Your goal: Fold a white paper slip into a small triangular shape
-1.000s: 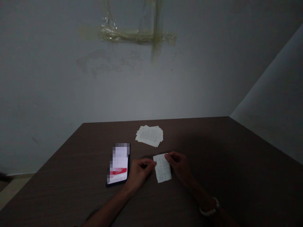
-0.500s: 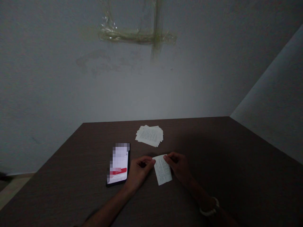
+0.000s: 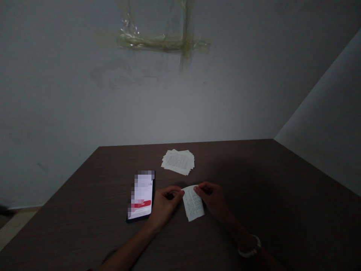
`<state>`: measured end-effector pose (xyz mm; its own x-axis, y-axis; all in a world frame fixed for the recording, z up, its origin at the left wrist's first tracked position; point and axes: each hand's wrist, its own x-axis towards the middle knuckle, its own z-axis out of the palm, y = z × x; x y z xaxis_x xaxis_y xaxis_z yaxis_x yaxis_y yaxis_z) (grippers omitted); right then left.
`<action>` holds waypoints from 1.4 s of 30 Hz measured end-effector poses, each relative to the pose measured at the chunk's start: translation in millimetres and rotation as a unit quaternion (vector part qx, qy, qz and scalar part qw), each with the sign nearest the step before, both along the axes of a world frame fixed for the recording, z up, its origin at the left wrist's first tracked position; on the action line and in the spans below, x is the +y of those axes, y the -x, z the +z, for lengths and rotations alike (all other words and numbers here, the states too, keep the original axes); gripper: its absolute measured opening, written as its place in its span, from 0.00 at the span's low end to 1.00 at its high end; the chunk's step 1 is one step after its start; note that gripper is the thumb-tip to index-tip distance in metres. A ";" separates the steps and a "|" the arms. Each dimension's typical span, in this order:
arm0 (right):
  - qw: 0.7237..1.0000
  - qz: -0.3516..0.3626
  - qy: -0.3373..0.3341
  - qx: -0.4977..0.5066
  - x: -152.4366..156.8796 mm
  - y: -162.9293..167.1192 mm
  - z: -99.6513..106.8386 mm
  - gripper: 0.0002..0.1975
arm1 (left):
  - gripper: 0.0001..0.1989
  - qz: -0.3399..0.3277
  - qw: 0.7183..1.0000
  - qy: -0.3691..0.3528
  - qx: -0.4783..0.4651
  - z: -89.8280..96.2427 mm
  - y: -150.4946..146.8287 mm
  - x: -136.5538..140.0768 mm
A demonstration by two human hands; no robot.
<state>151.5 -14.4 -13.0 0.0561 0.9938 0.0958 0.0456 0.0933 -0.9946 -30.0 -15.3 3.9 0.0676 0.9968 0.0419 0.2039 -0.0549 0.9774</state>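
Note:
A small white sheet of paper (image 3: 193,206) covered in lines of text is held between my two hands, its top edge bowed slightly upward. My left hand (image 3: 166,201) pinches the upper left corner between thumb and fingers. At the upper right corner my right hand (image 3: 213,197) grips the sheet, thumb on top and fingers behind. Beyond the hands lies a loose, fanned pile of similar printed paper pieces (image 3: 178,162). Left of my left hand rests a phone (image 3: 142,194) with a lit screen, partly blurred, showing a red band.
The brown wooden table (image 3: 84,180) reaches back to a grey wall (image 3: 180,109). Yellowed tape (image 3: 158,43) is stuck high on that wall. A pale bracelet (image 3: 249,248) circles my right wrist. The right side of the table is in shadow.
Both thumbs and the top of the sheet have shifted very slightly left. The sheet's top edge looks a little more curved. Pile and phone stay in place.

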 end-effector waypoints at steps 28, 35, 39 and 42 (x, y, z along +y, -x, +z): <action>1.000 0.006 0.002 0.010 1.8 -1.1 0.4 0.14 | 0.12 -0.018 0.999 0.037 -0.023 8.3 2.8 -1.4; 0.999 0.038 0.030 0.006 1.5 -1.2 -1.3 0.17 | 0.13 0.009 0.999 0.016 -0.031 5.8 4.7 1.1; 0.999 0.033 0.037 -0.002 1.2 -2.2 -3.1 0.17 | 0.13 0.014 0.999 0.013 -0.030 3.5 4.8 2.6; 0.999 0.014 0.036 -0.008 1.7 -2.2 -4.9 0.16 | 0.14 0.006 0.999 0.027 -0.030 2.5 3.9 2.9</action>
<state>153.7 -12.7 -17.9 0.0268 0.9993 0.0243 0.0605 0.0227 -0.9979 -33.9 -12.4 6.4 0.0541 0.9985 -0.0089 0.1449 0.0009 0.9894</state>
